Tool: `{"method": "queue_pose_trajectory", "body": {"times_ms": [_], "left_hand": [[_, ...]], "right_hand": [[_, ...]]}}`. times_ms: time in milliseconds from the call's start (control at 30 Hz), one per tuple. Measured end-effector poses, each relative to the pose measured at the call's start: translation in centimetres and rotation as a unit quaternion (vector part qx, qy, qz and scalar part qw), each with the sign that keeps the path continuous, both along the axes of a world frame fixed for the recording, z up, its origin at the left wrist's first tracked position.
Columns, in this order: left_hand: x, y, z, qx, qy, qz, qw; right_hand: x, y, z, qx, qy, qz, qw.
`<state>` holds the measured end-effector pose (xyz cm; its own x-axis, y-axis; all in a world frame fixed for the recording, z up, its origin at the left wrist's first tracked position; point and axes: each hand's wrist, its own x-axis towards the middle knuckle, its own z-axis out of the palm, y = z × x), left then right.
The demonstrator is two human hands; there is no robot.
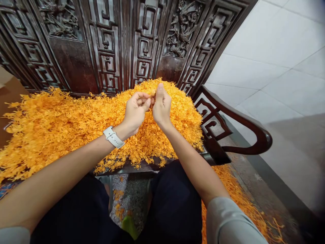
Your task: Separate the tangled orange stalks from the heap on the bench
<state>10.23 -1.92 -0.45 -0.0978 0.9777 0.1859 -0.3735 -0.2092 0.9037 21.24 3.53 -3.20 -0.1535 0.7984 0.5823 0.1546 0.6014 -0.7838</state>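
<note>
A large heap of orange artificial flower pieces (pixel 83 118), with thin stems among them, covers the seat of a dark carved wooden bench. Above its right part my two hands meet at the fingertips. My left hand (pixel 135 112), with a pale watch strap on the wrist, is closed in a pinch. My right hand (pixel 162 105) is also closed, its thumb pointing up. Between the fingertips is a small orange flower piece (pixel 152 93), mostly covered by the fingers; its exact shape is hard to make out.
The carved bench back (pixel 124 44) rises behind the heap. A curved wooden armrest (pixel 254 135) stands at the right, beside a white tiled wall (pixel 254 67). More orange pieces (pixel 236 196) lie on the floor at the right. Something brown (pixel 10 98) is at the left edge.
</note>
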Motion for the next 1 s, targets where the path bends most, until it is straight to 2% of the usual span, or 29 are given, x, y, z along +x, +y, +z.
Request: {"method": "queue_pose_trajectory", "body": {"times_ms": [133,267,433,500,600,700,867,1000], "left_hand": [[-0.3,0.2,0.5,-0.016,-0.022,-0.005,1.0],[-0.7,0.2,0.1,-0.037,-0.002,-0.052,0.998],[-1.1,0.7,-0.9,-0.008,0.024,-0.072,0.997],[-1.0,1.0,-1.2,0.006,0.042,-0.056,0.998],[-0.8,1.5,-1.3,0.027,0.035,0.001,0.999],[-0.5,1.8,-1.3,0.024,0.034,0.001,0.999],[-0.3,2.1,-0.9,0.005,0.03,-0.049,0.998],[-0.8,2.4,0.1,-0.034,0.028,-0.077,0.996]], "right_hand": [[-0.6,-0.8,0.5,0.029,0.041,-0.069,0.996],[-0.7,-1.2,0.9,0.05,0.051,-0.068,0.995],[0.0,-1.2,1.2,0.061,0.029,-0.066,0.996],[0.3,-1.4,1.4,0.063,-0.009,-0.065,0.996],[0.3,-1.9,1.7,0.078,-0.073,-0.096,0.99],[0.4,-1.7,1.7,0.082,-0.092,-0.122,0.985],[0.6,0.0,1.0,0.027,-0.016,-0.047,0.998],[0.1,0.3,1.3,-0.048,0.078,0.079,0.993]]}}
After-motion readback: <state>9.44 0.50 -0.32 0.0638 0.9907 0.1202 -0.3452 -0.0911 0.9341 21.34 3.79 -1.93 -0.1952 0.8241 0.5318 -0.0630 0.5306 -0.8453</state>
